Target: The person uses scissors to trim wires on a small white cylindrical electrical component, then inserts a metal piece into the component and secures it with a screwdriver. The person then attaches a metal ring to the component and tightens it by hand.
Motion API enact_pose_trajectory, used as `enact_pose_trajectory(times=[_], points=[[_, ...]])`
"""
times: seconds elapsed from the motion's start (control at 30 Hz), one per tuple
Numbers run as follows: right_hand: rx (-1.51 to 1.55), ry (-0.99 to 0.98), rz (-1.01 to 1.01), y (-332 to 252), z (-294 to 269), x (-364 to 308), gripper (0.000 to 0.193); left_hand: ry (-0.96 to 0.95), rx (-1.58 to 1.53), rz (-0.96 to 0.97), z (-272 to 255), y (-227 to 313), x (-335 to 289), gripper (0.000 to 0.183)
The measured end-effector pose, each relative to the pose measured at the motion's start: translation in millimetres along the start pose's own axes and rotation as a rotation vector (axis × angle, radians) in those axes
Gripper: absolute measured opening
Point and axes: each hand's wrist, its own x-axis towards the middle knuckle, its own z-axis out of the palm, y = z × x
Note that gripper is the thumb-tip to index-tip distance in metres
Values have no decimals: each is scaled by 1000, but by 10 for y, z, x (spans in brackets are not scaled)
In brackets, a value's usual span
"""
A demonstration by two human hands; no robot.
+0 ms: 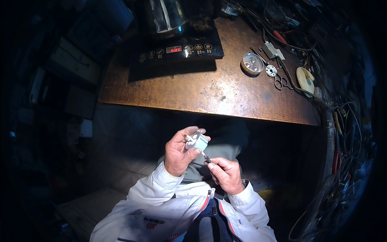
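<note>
White jacket (133, 213) fabric lies nearest, its zip open over a dark layer, with sleeves running up to both hands and a dark band (244, 183) at the right wrist. Just beyond the right cuff, the right hand (225, 174) has thumb and fingers pinched together on a slim dark piece (207, 159). Its thin tip points far and left to the near edge of a small pale housing (201, 142); whether the two touch I cannot tell. That housing sits in the left hand (179, 151), clamped between thumb and fingers, which hide parts of its rim. It is short and rounded, white to pale blue, tilted, with a whitish face turned left showing raised shapes. Grey trousers (230, 141) show under and past the hands. Farther off is the near edge of a brown wooden table (161, 92). On its right side are scissors (279, 83), a cream ring-like piece (304, 82), a white disc (271, 71) with holes, a round metal cup (251, 71) with clear domes inside, and a white block (274, 51) among cables. Far left stands a black cooktop (153, 56) with a red-lit display, and a shiny dark vessel (167, 18) on it
</note>
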Motion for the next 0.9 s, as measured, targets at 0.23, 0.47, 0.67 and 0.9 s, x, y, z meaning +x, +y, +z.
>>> enact_pose_trajectory(times=[0.23,0.47,0.67,0.9], points=[[182,29,-44,-70,-96,-163,21,269,-181,94,-166,358,61,47],[646,10,-71,-162,-277,-162,27,156,-297,-43,-185,593,-14,61],[651,70,-153,-235,-340,-271,25,-172,180,36,289,937,281,69],[636,148,-131,-111,-400,-341,24,-226,732,471,755,876,1094,80]])
